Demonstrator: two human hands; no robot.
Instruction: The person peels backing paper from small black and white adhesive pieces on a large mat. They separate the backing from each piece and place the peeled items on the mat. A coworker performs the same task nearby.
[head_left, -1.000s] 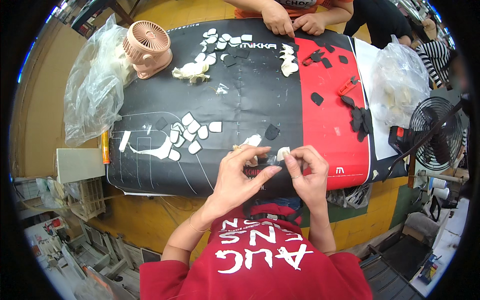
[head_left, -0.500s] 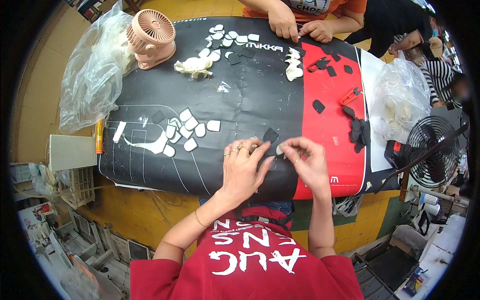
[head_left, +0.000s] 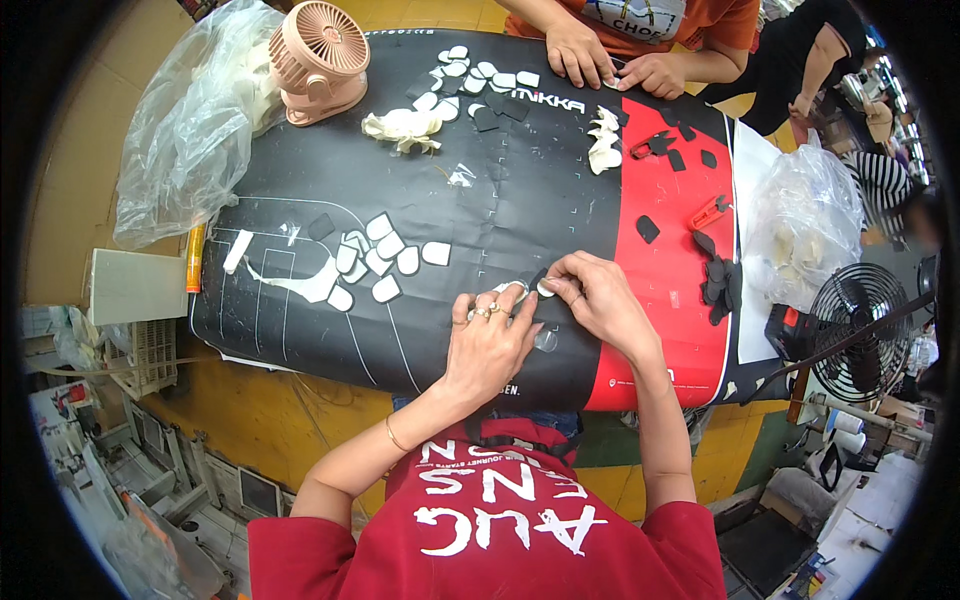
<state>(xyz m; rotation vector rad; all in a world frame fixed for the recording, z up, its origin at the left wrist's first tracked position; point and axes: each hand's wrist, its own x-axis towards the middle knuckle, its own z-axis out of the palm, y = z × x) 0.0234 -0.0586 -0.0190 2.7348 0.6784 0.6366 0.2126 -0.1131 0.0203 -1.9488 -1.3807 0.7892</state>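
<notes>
My right hand [head_left: 607, 305] pinches a small white rounded pad [head_left: 545, 287] between thumb and fingertips, just above the black part of the mat. Beside it, my left hand [head_left: 488, 345] rests on the mat with bent fingers and its thumb held apart. A whitish piece shows at its fingertips, too covered to make out. Partly hidden between the hands lies a dark pad [head_left: 533, 277]. A small clear round piece [head_left: 545, 341] lies near my left thumb. Left of my hands is a loose group of white pads with dark edges [head_left: 378, 262].
The black and red mat [head_left: 660, 290] covers the table. On it stand a pink fan [head_left: 318, 60], more white pads [head_left: 455, 70], dark pads [head_left: 715, 275] and red-handled snips [head_left: 710, 212]. Plastic bags [head_left: 805, 200] flank it. Across the table, another person's hands [head_left: 580, 55] work.
My right hand has moved left and down with the white pad, nearer the dark pad. My left thumb and fingers have shifted slightly. The whole view has tilted a little.
</notes>
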